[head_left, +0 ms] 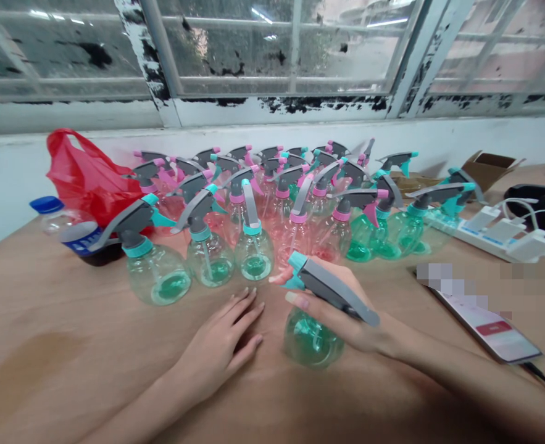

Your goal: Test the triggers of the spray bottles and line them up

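One spray bottle (313, 339), lower middle; one phone (489, 327), lower right. Right hand (353, 333) curls round the bottle; left hand (223, 339) lies flat, holding nothing.

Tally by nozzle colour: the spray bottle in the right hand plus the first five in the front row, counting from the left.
Turquoise-nozzled bottles: 4, one of them in the right hand
Pink-nozzled bottles: 2
Total: 6
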The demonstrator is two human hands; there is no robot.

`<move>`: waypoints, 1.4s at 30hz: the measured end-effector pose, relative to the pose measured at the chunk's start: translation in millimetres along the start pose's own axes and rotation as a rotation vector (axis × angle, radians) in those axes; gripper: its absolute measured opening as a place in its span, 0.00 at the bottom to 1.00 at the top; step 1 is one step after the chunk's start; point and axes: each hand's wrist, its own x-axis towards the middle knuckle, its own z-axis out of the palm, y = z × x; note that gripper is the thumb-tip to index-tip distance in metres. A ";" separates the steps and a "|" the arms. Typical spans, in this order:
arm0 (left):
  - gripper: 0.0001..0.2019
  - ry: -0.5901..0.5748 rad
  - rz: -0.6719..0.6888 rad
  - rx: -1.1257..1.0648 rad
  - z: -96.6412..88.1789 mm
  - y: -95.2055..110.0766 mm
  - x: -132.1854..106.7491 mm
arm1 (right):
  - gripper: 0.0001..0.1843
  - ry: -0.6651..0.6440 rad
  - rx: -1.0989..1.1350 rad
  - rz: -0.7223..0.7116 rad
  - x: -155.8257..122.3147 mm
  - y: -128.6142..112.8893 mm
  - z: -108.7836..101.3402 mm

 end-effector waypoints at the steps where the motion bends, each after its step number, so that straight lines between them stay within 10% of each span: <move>1: 0.21 0.000 0.000 0.001 0.0 0.1 0.0 | 0.06 0.016 -0.010 -0.018 0.1 0.4 -0.1; 21: 0.22 -0.018 -0.008 -0.011 -0.3 0.3 -1.0 | 0.18 0.099 -0.149 -0.042 -7.1 6.4 2.2; 42: 0.21 -0.015 -0.026 -0.030 0.5 1.1 -1.1 | 0.05 0.094 -0.092 -0.015 -3.0 -3.8 1.2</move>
